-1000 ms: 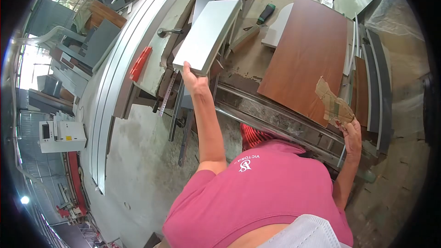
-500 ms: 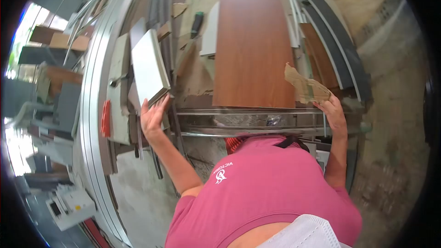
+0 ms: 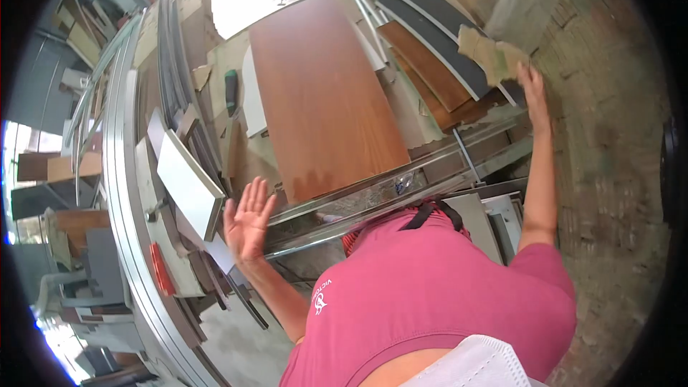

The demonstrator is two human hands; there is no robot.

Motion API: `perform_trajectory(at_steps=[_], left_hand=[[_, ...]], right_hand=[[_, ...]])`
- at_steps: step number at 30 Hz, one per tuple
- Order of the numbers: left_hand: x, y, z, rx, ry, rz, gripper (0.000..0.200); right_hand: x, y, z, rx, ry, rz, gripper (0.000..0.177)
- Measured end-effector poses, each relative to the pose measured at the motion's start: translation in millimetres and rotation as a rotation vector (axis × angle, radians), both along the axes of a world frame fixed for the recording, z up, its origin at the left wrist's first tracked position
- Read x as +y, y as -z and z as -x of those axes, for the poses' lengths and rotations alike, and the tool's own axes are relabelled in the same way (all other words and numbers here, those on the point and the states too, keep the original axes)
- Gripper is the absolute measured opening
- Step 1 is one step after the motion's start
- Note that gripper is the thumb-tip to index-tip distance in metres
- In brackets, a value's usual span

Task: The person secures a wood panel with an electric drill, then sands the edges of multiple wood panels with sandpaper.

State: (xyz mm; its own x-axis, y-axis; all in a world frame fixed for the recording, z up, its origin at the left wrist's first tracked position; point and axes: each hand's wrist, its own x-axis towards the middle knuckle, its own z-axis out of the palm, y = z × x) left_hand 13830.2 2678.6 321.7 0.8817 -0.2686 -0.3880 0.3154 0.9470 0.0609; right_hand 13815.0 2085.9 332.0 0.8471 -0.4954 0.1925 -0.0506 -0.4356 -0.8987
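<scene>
My left hand (image 3: 248, 221) is raised with its fingers spread, beside the near end of a white board (image 3: 188, 175) and holding nothing. At the right, the fingers of my right hand (image 3: 532, 84) grip the edge of a torn piece of brown cardboard (image 3: 490, 56). The cardboard overlaps the dark grey panels (image 3: 424, 27) in this view. Between my hands a large reddish-brown wood-grain panel (image 3: 324, 100) lies flat on the workbench, its near edge by the metal rail (image 3: 344, 222).
A green-and-black handled tool (image 3: 231, 90) lies left of the wood-grain panel. Smaller brown boards (image 3: 430, 75) lie to its right. Long metal profiles (image 3: 118, 165) run along the left, near a red object (image 3: 161, 269). Concrete floor (image 3: 602, 193) stretches along the right.
My right hand has carried the cardboard up and to the right, away from the wood-grain panel. My left hand has come away from the white board and spread open. The view has turned.
</scene>
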Motion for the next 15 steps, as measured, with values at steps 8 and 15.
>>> perform_trajectory(at_steps=[8,15], left_hand=[[-132.8,3.7,-13.6,-0.132,0.501,-0.189,0.046],[-171.7,36.9,1.8,-0.126,0.777,-0.083,0.044]], right_hand=[[-128.2,62.8,-28.7,0.297,-0.227,-0.215,0.058],[-88.1,41.8,-27.3,0.332,-0.274,-0.182,0.060]])
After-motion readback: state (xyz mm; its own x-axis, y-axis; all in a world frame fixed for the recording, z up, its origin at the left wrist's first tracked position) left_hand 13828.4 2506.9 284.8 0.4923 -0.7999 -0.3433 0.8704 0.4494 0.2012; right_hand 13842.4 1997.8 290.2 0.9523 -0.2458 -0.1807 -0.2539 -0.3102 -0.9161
